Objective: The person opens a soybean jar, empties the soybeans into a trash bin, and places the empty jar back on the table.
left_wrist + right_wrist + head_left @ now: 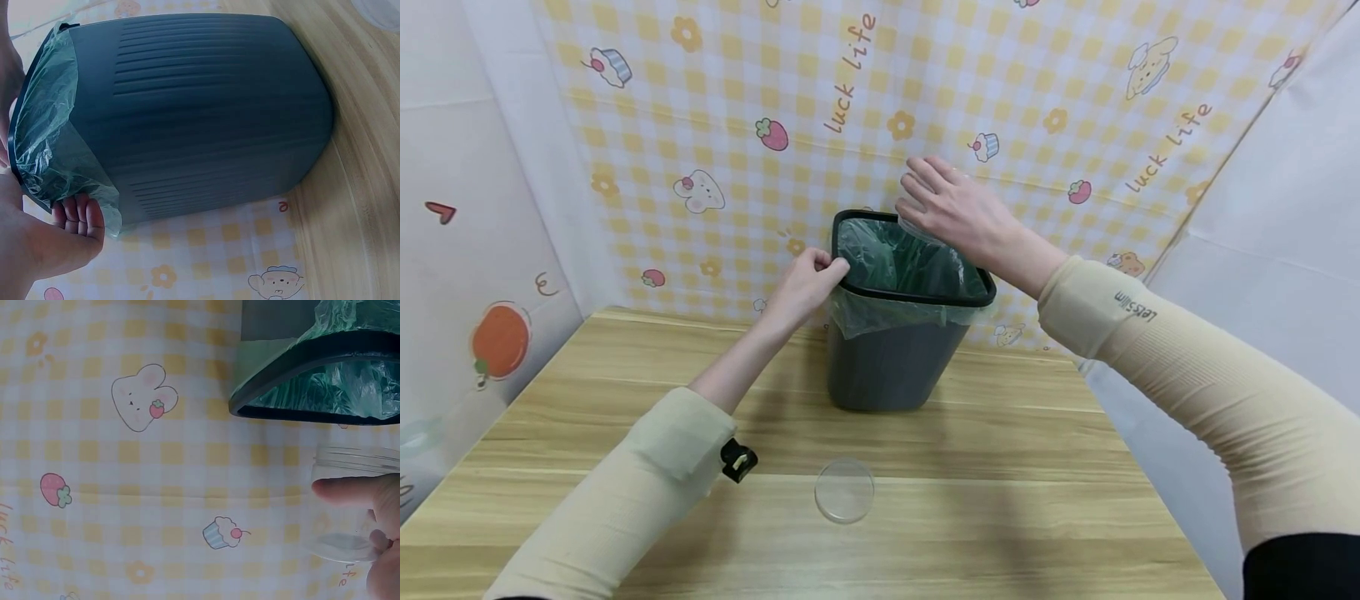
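Note:
A dark grey trash can stands on the table, lined with a thin green plastic bag folded over its black rim. My left hand grips the rim at the left side, thumb on top and fingers curled beneath over the bag, as the left wrist view also shows. Above the can's far right edge, my right hand holds a clear jar with a threaded mouth. Most of that jar is hidden behind the hand in the head view. Its threaded mouth faces the can's opening.
A round clear lid lies on the wooden table in front of the can. Behind the can hangs a yellow checked cloth. A small black clip-like piece sits at the left sleeve. White cloth hangs at the right.

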A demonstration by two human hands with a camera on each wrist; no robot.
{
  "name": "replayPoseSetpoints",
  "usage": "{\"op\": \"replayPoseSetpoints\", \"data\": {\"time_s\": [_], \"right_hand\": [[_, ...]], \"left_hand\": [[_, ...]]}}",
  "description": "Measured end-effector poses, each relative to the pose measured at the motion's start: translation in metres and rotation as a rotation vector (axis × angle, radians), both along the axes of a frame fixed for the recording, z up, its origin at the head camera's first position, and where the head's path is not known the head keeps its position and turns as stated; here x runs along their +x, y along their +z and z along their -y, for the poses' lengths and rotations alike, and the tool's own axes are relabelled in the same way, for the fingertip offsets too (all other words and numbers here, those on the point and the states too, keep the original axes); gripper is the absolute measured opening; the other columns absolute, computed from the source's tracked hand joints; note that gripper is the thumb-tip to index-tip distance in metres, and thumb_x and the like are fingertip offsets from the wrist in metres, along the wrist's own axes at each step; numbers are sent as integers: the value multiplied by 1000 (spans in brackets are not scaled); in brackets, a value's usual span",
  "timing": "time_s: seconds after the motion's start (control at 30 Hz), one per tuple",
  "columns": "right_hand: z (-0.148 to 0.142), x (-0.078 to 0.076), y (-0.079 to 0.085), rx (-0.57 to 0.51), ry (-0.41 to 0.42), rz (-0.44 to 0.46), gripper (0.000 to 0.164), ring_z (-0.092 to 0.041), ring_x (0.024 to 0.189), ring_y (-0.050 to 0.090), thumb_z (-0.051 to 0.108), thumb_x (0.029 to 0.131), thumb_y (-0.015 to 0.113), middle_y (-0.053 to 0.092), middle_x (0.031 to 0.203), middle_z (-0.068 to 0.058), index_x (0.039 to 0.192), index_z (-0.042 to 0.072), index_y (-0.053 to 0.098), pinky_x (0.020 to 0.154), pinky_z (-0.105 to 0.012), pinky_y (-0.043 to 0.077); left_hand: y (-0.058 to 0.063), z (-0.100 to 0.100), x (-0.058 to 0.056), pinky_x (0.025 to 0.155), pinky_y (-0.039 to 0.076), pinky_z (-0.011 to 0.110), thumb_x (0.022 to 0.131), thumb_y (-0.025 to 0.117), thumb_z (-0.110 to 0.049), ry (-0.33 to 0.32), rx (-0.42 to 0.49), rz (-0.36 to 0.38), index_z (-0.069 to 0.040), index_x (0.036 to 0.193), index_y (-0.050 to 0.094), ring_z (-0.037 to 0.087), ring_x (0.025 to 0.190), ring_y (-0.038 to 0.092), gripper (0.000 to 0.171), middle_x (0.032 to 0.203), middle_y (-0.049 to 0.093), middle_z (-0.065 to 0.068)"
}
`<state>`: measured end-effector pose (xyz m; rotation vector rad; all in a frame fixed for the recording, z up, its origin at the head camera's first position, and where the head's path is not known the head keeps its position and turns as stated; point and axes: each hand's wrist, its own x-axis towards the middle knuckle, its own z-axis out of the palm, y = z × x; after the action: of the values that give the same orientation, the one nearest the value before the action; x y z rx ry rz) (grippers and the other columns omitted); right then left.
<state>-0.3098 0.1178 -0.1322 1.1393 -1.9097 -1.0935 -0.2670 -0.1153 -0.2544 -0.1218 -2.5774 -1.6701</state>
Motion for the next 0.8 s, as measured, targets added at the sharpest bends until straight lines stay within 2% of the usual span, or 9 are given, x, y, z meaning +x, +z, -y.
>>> {"op": "replayPoseSetpoints", "data": {"time_s": [0.07, 0.27, 0.5, 0.6, 0.8], "right_hand": [[0, 0, 0, 11, 12, -11, 46, -40, 144, 42, -8, 89, 70, 57, 138, -21, 132, 5, 59, 122, -46, 34], [-1, 1, -1, 35, -7, -27, 52, -38, 149, 38, -6, 90, 71, 54, 145, -21, 139, 7, 57, 125, -47, 30], [-5, 4, -3, -101, -49, 86, 62, -43, 145, 39, -4, 85, 76, 52, 145, -24, 142, 6, 54, 125, -51, 30], [-7, 4, -3, -102, -79, 78, 64, -41, 148, 37, -2, 87, 76, 49, 150, -22, 146, 9, 52, 126, -51, 28], [-16, 4, -6, -230, -32, 109, 61, -44, 145, 39, -4, 88, 74, 50, 148, -24, 144, 10, 54, 123, -59, 29]], "left_hand": [[0, 0, 0, 94, 43, 39, 96, 49, -40, -3, 4, -1, -6, 126, 52, 28, 107, 53, 46, 125, 56, 13], [0, 0, 1, 91, 43, 37, 97, 49, -40, -5, 10, -5, -5, 125, 52, 27, 105, 52, 45, 122, 55, 12], [0, 0, 1, 91, 43, 37, 97, 49, -40, -9, 12, -6, -5, 125, 52, 27, 105, 52, 45, 122, 55, 13], [0, 0, 1, 92, 43, 38, 97, 49, -40, -8, 11, -6, -5, 126, 52, 27, 105, 52, 45, 123, 55, 13], [-1, 0, 0, 91, 43, 37, 98, 49, -40, -8, 16, -7, -5, 126, 52, 27, 104, 52, 45, 123, 55, 13]]}}
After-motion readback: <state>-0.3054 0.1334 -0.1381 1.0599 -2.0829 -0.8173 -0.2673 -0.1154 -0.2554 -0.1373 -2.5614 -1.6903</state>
